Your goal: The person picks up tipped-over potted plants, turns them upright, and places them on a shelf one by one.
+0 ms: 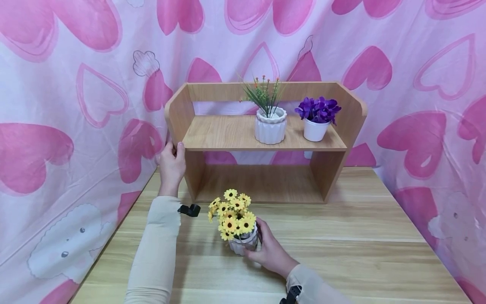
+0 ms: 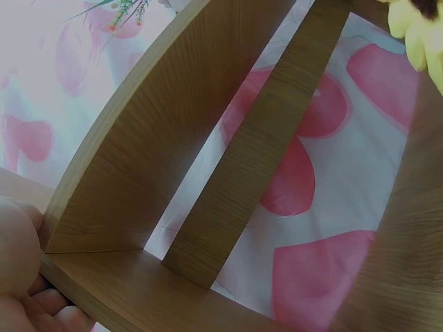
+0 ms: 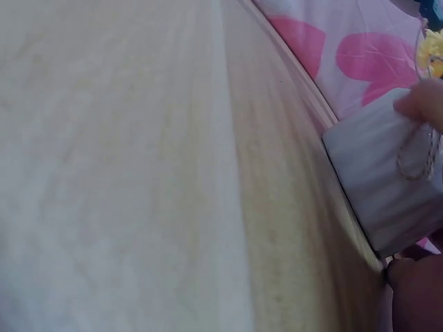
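A wooden two-tier shelf [image 1: 265,156] stands on the table. My left hand [image 1: 172,165] grips the edge of its left side panel; in the left wrist view the fingers [image 2: 52,304] curl around the wooden edge. In front of the shelf, my right hand [image 1: 272,253] holds a ribbed white pot [image 1: 243,245] of yellow daisy-like flowers [image 1: 232,214] from its right side. The right wrist view shows this pot [image 3: 381,173] close over the table, with a twine loop [image 3: 417,162] on it and fingers on both sides.
On the upper board stand a fluted white pot [image 1: 270,128] with grassy green stems and, right of it, a smaller white pot [image 1: 316,131] of purple flowers. The lower board [image 1: 262,181] shows bare wood. A pink heart-print curtain [image 1: 414,84] surrounds the wooden table [image 1: 360,236].
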`<state>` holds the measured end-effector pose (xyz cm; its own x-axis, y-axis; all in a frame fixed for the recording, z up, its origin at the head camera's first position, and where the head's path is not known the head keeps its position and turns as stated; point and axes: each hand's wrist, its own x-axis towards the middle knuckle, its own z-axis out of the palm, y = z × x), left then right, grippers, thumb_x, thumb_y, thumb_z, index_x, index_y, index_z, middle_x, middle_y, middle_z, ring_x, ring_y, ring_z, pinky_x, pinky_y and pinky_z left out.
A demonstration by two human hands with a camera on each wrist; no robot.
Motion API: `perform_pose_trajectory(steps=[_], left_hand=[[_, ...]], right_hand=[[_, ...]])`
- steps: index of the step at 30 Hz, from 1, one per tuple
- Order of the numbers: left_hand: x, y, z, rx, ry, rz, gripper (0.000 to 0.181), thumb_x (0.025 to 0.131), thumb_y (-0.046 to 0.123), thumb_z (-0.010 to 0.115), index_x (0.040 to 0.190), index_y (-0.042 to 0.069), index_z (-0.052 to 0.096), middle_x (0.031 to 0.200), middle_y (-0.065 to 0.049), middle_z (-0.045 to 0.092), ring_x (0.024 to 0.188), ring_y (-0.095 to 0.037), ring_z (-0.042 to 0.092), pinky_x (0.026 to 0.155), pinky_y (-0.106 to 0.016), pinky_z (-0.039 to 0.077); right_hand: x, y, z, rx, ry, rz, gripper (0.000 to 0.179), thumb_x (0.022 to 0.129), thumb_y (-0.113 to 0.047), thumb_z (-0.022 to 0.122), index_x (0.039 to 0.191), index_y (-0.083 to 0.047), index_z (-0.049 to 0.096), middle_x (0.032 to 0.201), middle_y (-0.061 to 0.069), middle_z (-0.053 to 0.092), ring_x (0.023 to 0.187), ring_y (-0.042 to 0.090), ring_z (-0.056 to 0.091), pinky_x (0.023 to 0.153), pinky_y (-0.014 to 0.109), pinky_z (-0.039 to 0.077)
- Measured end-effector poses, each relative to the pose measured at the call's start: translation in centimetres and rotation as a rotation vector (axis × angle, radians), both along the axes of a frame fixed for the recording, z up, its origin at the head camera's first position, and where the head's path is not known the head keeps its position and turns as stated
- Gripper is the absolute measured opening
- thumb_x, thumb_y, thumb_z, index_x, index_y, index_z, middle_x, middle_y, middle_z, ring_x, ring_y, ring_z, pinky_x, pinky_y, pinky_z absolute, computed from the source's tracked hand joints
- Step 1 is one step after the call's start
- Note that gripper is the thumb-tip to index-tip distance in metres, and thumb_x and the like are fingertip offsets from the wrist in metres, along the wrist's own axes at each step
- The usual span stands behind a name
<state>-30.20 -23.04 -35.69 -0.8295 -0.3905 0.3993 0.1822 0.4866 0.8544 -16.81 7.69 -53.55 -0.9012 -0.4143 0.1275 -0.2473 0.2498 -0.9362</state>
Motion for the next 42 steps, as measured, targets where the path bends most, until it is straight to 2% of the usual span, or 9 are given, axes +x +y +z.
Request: perform_pose_trajectory(steps=[4, 8, 14, 22, 30, 37, 42], left_hand=[[0.1, 0.1, 0.0, -0.001, 0.005, 0.002, 0.047, 0.114, 0.03, 0.05, 0.148, 0.0, 0.061, 0.151, -0.026, 0.063, 0.135, -0.039, 0.065, 0.119, -0.053, 0.05], [0.1, 0.1, 0.1, -0.014, 0.001, 0.009, 0.049, 0.113, 0.033, 0.05, 0.149, 0.001, 0.061, 0.15, -0.024, 0.063, 0.136, -0.038, 0.065, 0.119, -0.053, 0.05], [0.1, -0.1, 0.0, -0.013, -0.004, 0.02, 0.049, 0.113, 0.034, 0.05, 0.148, 0.001, 0.063, 0.148, -0.023, 0.066, 0.134, -0.038, 0.066, 0.118, -0.052, 0.051], [-0.1, -0.2, 0.0, -0.015, -0.002, 0.003, 0.049, 0.113, 0.032, 0.051, 0.15, 0.001, 0.061, 0.149, -0.024, 0.065, 0.135, -0.037, 0.066, 0.119, -0.051, 0.051], [-0.1, -0.4, 0.0, -0.029, -0.033, 0.02, 0.053, 0.112, 0.038, 0.052, 0.154, 0.006, 0.059, 0.153, -0.02, 0.062, 0.138, -0.036, 0.065, 0.119, -0.051, 0.05], [-0.3, -0.6, -0.1, -0.065, 0.033, 0.022, 0.049, 0.11, 0.034, 0.055, 0.147, 0.002, 0.065, 0.144, -0.022, 0.068, 0.132, -0.035, 0.068, 0.117, -0.05, 0.052], [-0.3, -0.7, -0.1, -0.061, 0.044, 0.015, 0.049, 0.11, 0.031, 0.055, 0.148, 0.003, 0.064, 0.146, -0.022, 0.067, 0.135, -0.035, 0.066, 0.118, -0.049, 0.051]], right_hand=[[-0.1, -0.1, -0.2, -0.034, -0.051, -0.001, 0.11, 0.083, -0.026, 0.094, 0.166, -0.015, 0.024, 0.166, 0.014, 0.043, 0.155, 0.034, 0.044, 0.131, 0.059, 0.029], [-0.4, -0.5, -0.4, -0.086, -0.094, -0.02, 0.108, 0.081, -0.025, 0.096, 0.165, -0.019, 0.028, 0.161, 0.01, 0.05, 0.149, 0.032, 0.051, 0.129, 0.058, 0.033], [-0.7, -1.2, -0.7, -0.109, -0.113, -0.044, 0.102, 0.081, -0.018, 0.096, 0.163, -0.016, 0.034, 0.156, 0.01, 0.057, 0.144, 0.031, 0.056, 0.127, 0.054, 0.037], [-0.6, -1.5, -0.6, -0.111, -0.091, -0.069, 0.096, 0.082, -0.016, 0.095, 0.159, -0.015, 0.039, 0.153, 0.011, 0.058, 0.143, 0.032, 0.056, 0.126, 0.057, 0.037], [-0.6, -1.8, -0.8, -0.106, -0.072, -0.102, 0.095, 0.081, -0.017, 0.095, 0.159, -0.015, 0.041, 0.153, 0.01, 0.059, 0.143, 0.031, 0.057, 0.126, 0.056, 0.038], [-0.6, -2.0, -0.9, -0.075, -0.022, -0.152, 0.097, 0.079, -0.021, 0.097, 0.159, -0.015, 0.043, 0.152, 0.008, 0.06, 0.142, 0.03, 0.057, 0.126, 0.056, 0.04], [-0.8, -2.1, -0.2, -0.081, -0.011, -0.16, 0.097, 0.079, -0.019, 0.096, 0.159, -0.016, 0.043, 0.152, 0.007, 0.06, 0.141, 0.028, 0.058, 0.126, 0.057, 0.039]])
